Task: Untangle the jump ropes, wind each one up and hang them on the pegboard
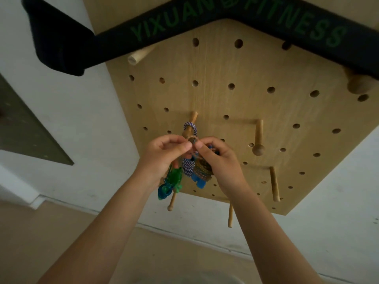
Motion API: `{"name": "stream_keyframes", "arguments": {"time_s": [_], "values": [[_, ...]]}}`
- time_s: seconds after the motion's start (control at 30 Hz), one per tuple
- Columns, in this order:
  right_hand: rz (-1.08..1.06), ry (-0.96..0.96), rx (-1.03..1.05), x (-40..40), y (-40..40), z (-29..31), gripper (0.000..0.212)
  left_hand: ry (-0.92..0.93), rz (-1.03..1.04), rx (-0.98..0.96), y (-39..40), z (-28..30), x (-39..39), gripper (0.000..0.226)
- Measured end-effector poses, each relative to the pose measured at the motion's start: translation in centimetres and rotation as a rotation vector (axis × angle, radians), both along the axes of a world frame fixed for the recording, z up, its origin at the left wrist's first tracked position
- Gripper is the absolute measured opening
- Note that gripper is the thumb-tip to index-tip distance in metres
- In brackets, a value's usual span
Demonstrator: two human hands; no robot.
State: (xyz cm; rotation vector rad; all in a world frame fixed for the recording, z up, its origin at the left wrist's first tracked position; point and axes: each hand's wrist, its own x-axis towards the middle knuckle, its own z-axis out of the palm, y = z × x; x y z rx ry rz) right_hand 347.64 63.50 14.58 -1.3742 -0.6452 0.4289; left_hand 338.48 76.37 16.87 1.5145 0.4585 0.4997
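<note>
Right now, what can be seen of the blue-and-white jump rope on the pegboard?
The blue-and-white jump rope is a twisted striped cord wound into a compact bundle. Its upper loop is slung over a wooden peg on the pegboard, and the bundle hangs below it between the left hand and right hand. A green rope and a brownish rope bundle hang beside it.

The black padded fitness mat with green lettering is running off the top and right edges and covering the upper part of the wooden pegboard. The right hand is hiding most of the brown wound rope bundle; its fingertips are blocking the grip point from view.
</note>
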Motion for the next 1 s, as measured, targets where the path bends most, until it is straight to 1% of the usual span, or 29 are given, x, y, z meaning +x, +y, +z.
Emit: {"name": "stream_keyframes", "arguments": {"time_s": [0.07,0.13,0.2,0.3,0.43,0.5,0.57,0.73,0.8,0.87,0.93,1.0], "values": [[0.002,-0.039,-0.012,0.2,0.1,0.4,0.008,-0.026,0.018,0.029,0.8,0.8,0.1,0.007],[-0.022,-0.083,-0.022,0.7,0.4,0.9,0.008,-0.040,0.014,0.058,1.4,1.3,0.4,0.008],[-0.048,-0.157,-0.044,1.2,0.7,1.3,0.012,-0.044,0.006,0.056,1.8,1.5,0.9,0.009],[-0.075,-0.224,-0.076,1.9,1.4,1.5,0.011,-0.045,0.017,0.042,2.6,1.2,1.6,0.008],[-0.092,-0.120,-0.148,3.0,2.5,1.2,0.012,-0.037,0.032,-0.037,3.5,0.8,2.7,0.007],[-0.105,-0.103,-0.157,3.4,3.0,1.1,0.012,-0.056,0.019,-0.086,3.8,0.8,3.2,0.006],[-0.123,-0.103,-0.152,3.7,3.3,1.0,0.011,-0.070,0.007,-0.093,3.9,0.9,3.9,0.006],[-0.144,-0.038,-0.155,4.1,3.8,1.6,0.020,-0.020,0.039,-0.125,3.6,0.8,5.0,0.007],[-0.139,-0.023,-0.159,4.2,3.5,2.0,0.019,-0.024,0.039,-0.139,3.5,0.9,4.8,0.005],[-0.125,-0.022,-0.179,4.0,3.2,2.0,0.014,-0.026,0.028,-0.125,3.4,1.1,4.2,0.004],[-0.110,-0.033,-0.193,2.9,2.3,2.3,0.010,-0.002,0.023,-0.085,2.8,1.8,2.7,0.012],[-0.128,-0.068,-0.158,1.4,0.9,2.9,0.006,0.012,0.062,0.025,2.0,2.5,0.6,0.019]]}}
